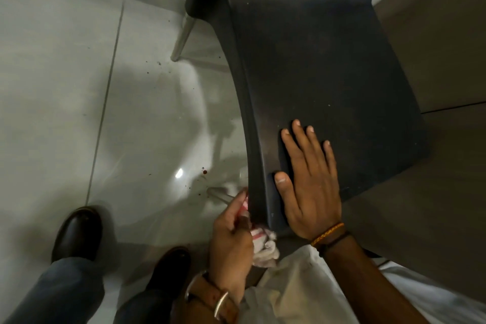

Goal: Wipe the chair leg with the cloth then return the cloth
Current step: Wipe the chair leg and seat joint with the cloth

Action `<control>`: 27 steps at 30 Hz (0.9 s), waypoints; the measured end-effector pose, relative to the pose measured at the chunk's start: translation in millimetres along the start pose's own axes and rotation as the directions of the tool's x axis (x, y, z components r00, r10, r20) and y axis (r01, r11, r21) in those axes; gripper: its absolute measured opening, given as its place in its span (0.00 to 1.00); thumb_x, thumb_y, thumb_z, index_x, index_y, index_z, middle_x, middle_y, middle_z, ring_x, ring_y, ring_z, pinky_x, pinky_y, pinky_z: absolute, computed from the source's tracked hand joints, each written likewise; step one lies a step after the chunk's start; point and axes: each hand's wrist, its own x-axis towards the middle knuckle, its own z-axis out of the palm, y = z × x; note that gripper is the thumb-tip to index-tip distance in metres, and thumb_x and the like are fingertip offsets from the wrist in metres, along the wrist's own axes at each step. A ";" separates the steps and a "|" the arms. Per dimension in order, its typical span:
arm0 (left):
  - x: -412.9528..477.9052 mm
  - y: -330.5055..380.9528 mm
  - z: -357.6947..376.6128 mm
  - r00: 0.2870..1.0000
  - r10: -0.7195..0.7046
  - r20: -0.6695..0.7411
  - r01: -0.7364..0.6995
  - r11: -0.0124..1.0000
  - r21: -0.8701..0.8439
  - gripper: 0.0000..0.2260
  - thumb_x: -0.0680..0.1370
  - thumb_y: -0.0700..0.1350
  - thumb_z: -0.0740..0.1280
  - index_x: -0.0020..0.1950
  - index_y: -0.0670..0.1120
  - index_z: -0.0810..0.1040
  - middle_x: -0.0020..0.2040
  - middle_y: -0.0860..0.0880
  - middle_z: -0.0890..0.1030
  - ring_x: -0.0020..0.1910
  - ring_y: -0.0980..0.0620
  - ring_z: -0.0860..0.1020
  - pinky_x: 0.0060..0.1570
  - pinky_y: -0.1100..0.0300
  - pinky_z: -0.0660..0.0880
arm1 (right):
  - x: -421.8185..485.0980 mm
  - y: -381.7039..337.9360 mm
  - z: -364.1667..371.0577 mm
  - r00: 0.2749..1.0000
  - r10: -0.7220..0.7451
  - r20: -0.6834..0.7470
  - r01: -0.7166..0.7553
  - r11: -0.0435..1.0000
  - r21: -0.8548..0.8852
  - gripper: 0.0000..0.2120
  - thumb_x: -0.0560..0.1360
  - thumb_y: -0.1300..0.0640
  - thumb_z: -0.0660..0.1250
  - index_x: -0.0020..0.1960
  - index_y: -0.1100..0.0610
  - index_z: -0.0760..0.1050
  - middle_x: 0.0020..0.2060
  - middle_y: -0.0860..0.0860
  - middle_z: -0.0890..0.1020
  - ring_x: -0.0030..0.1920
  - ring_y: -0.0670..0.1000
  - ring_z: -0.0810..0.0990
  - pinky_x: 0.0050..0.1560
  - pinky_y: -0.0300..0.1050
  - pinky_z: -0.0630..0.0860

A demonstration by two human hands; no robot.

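A dark plastic chair (pixel 328 60) stands below me, its seat filling the upper right. My right hand (pixel 307 179) lies flat on the seat's near left corner, fingers spread. Just under that corner, my left hand (pixel 231 239) grips a white cloth with red stripes (pixel 263 244) and presses it against the top of the near chair leg (pixel 223 196), whose pale lower part slants down to the floor. The leg's upper part is hidden behind my hand and the seat edge. A far leg (pixel 184 34) shows at the top.
Glossy pale floor tiles (pixel 79 87) spread to the left, with small dark red spots (pixel 204 172) near the leg. My two dark shoes (pixel 76 234) stand at the lower left. A beige cabinet or wall panel (pixel 447 47) borders the chair on the right.
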 end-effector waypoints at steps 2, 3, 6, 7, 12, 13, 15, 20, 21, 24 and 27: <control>-15.4 6.9 -1.6 0.998 -0.008 0.063 0.013 0.996 -0.086 0.19 0.86 0.41 0.58 0.67 0.63 0.78 0.50 0.39 0.86 0.42 0.38 0.85 0.33 0.50 0.81 | -0.4 -0.3 0.2 1.000 0.010 0.007 -0.010 1.000 0.000 0.32 0.86 0.37 0.42 0.86 0.50 0.56 0.87 0.50 0.57 0.87 0.53 0.53 0.84 0.64 0.50; -14.7 5.7 -5.7 0.997 0.000 0.072 0.005 0.998 -0.061 0.19 0.85 0.41 0.59 0.68 0.63 0.77 0.47 0.33 0.85 0.37 0.37 0.83 0.32 0.50 0.80 | -1.3 0.0 0.1 1.000 0.011 0.008 -0.011 1.000 0.001 0.32 0.86 0.37 0.42 0.86 0.50 0.56 0.87 0.50 0.57 0.87 0.53 0.53 0.84 0.65 0.50; 25.7 -15.4 -25.2 1.000 -0.022 -0.022 0.024 0.992 0.120 0.19 0.83 0.39 0.63 0.67 0.59 0.79 0.46 0.32 0.85 0.39 0.35 0.83 0.38 0.44 0.83 | -0.4 0.3 1.8 1.000 0.006 -0.005 -0.006 1.000 0.002 0.32 0.86 0.37 0.43 0.85 0.51 0.57 0.87 0.50 0.58 0.87 0.53 0.53 0.84 0.65 0.51; 49.2 -27.2 -33.4 0.996 -0.036 -0.086 0.052 0.979 0.196 0.17 0.82 0.37 0.64 0.66 0.55 0.80 0.47 0.34 0.86 0.42 0.35 0.85 0.42 0.42 0.84 | -0.9 0.6 2.6 1.000 0.007 -0.009 -0.007 1.000 0.004 0.32 0.86 0.37 0.43 0.85 0.51 0.57 0.87 0.50 0.58 0.87 0.53 0.53 0.84 0.65 0.51; 188.4 -79.2 -80.5 0.959 -0.116 -0.259 0.201 0.921 0.334 0.09 0.81 0.39 0.67 0.59 0.40 0.83 0.56 0.41 0.84 0.59 0.37 0.82 0.59 0.52 0.78 | -2.2 3.7 5.0 0.999 -0.019 -0.045 0.020 1.000 0.024 0.32 0.86 0.36 0.43 0.86 0.49 0.56 0.87 0.48 0.57 0.87 0.52 0.54 0.84 0.63 0.50; 209.7 -86.5 -89.3 0.957 -0.114 -0.266 0.213 0.900 0.380 0.09 0.81 0.39 0.67 0.58 0.39 0.83 0.55 0.42 0.84 0.59 0.38 0.82 0.58 0.54 0.77 | -2.6 3.3 4.2 0.998 -0.025 -0.053 0.026 0.999 0.025 0.32 0.86 0.36 0.43 0.86 0.49 0.56 0.87 0.48 0.57 0.87 0.52 0.54 0.85 0.62 0.49; 237.8 -100.3 -102.2 0.963 -0.120 -0.239 0.224 0.849 0.478 0.10 0.80 0.37 0.68 0.59 0.37 0.83 0.58 0.40 0.84 0.60 0.37 0.82 0.62 0.50 0.77 | -3.2 4.3 6.1 0.997 -0.040 -0.069 0.042 0.999 0.029 0.32 0.86 0.36 0.43 0.86 0.47 0.55 0.87 0.48 0.57 0.87 0.51 0.54 0.85 0.60 0.49; 207.1 -75.4 -79.3 0.965 -0.085 -0.247 0.191 0.875 0.445 0.09 0.81 0.37 0.65 0.50 0.42 0.86 0.48 0.43 0.86 0.48 0.47 0.85 0.61 0.50 0.78 | -2.6 3.8 6.2 0.997 -0.030 -0.076 0.033 0.999 0.042 0.32 0.86 0.35 0.43 0.85 0.47 0.56 0.86 0.49 0.59 0.87 0.52 0.55 0.84 0.62 0.50; 182.8 -64.6 -71.3 0.978 -0.045 -0.203 0.127 0.902 0.413 0.14 0.82 0.35 0.62 0.43 0.46 0.85 0.41 0.48 0.85 0.40 0.54 0.83 0.57 0.52 0.78 | -2.4 3.2 5.6 0.997 -0.025 -0.076 0.029 0.998 0.047 0.32 0.86 0.35 0.44 0.85 0.48 0.57 0.86 0.49 0.59 0.87 0.52 0.55 0.84 0.62 0.50; 99.3 -32.3 -53.2 0.998 0.062 0.010 -0.058 0.855 0.515 0.15 0.82 0.36 0.62 0.56 0.55 0.82 0.40 0.46 0.85 0.35 0.54 0.83 0.41 0.52 0.83 | -2.4 2.2 4.4 0.998 -0.012 -0.066 0.015 0.999 0.047 0.32 0.86 0.35 0.44 0.85 0.48 0.58 0.86 0.49 0.60 0.87 0.53 0.56 0.84 0.64 0.52; 27.4 -13.0 -35.6 0.967 0.218 0.133 -0.255 0.838 0.483 0.18 0.83 0.47 0.60 0.70 0.63 0.75 0.52 0.53 0.87 0.48 0.53 0.86 0.47 0.56 0.84 | -2.1 0.0 2.1 0.999 -0.002 -0.047 0.004 0.999 0.045 0.32 0.86 0.36 0.45 0.85 0.49 0.58 0.86 0.49 0.59 0.87 0.53 0.56 0.84 0.65 0.52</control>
